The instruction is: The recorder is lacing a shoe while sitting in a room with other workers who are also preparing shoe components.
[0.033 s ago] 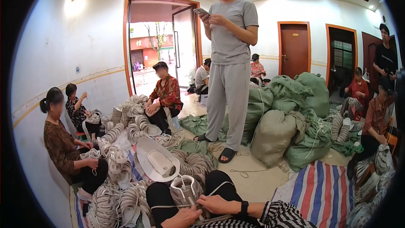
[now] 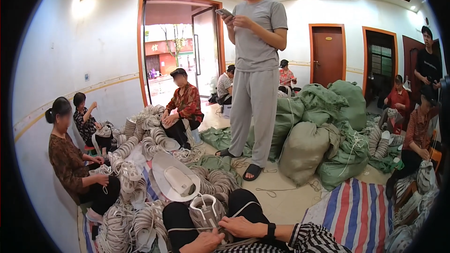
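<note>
A grey-beige shoe upper point(image 2: 204, 209) stands between my knees, its opening upward. My left hand point(image 2: 206, 242) is at its near left side, thumb and fingers closed on a pale shoelace point(image 2: 183, 229) that stretches across my left thigh. My right hand point(image 2: 240, 226), with a black band on the wrist, rests at the upper's near right side. Its fingers are bent together on the lace close to my left fingertips. Another stretch of lace point(image 2: 245, 209) runs over my right knee. More pale cord lies across my lap below the hands. The fingertips partly hide the lacing.
Stacked shoe uppers point(image 2: 117, 225) crowd my left, beside a pale oval tub-like piece point(image 2: 164, 171). A standing person point(image 2: 255, 42) holds a phone ahead; stuffed sacks point(image 2: 304, 152) are behind. Striped sheeting point(image 2: 356, 215) lies at right. Several seated people work around the room.
</note>
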Action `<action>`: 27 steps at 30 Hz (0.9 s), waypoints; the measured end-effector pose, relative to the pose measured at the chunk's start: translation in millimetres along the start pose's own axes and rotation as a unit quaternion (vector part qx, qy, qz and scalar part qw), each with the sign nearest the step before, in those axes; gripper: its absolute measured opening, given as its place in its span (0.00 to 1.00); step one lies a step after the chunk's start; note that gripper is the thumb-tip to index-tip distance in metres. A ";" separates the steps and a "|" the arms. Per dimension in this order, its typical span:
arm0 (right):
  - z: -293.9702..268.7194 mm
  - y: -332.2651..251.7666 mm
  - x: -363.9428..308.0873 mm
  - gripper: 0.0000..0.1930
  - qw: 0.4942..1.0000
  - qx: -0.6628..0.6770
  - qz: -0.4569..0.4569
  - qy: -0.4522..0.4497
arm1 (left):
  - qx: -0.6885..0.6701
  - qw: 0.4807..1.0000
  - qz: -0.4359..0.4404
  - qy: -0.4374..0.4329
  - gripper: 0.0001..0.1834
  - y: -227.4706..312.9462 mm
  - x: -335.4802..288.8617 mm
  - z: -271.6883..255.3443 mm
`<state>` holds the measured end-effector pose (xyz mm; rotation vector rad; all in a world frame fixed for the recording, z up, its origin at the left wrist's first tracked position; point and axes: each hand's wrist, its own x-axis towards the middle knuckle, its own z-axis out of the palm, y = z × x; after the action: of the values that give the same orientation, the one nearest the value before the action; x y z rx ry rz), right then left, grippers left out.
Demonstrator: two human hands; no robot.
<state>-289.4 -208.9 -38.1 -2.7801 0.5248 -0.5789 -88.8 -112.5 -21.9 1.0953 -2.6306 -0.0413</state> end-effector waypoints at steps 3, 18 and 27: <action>1.6 0.0 2.2 0.13 0.999 -0.024 0.016 -0.043 | 0.012 0.998 -0.054 0.022 0.14 12.2 -4.4 5.5; -0.5 -4.6 -3.1 0.08 0.999 0.001 0.006 -0.045 | -0.013 0.948 -0.314 0.046 0.15 0.3 17.4 -9.1; -7.0 -16.8 -3.8 0.07 1.000 -0.029 0.000 0.006 | 0.016 0.937 -0.347 0.045 0.15 1.9 15.3 4.8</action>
<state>-290.7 -193.4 -27.9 -2.8332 0.5538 -0.5900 -101.7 -122.2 -22.3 1.9238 -2.0428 -0.0916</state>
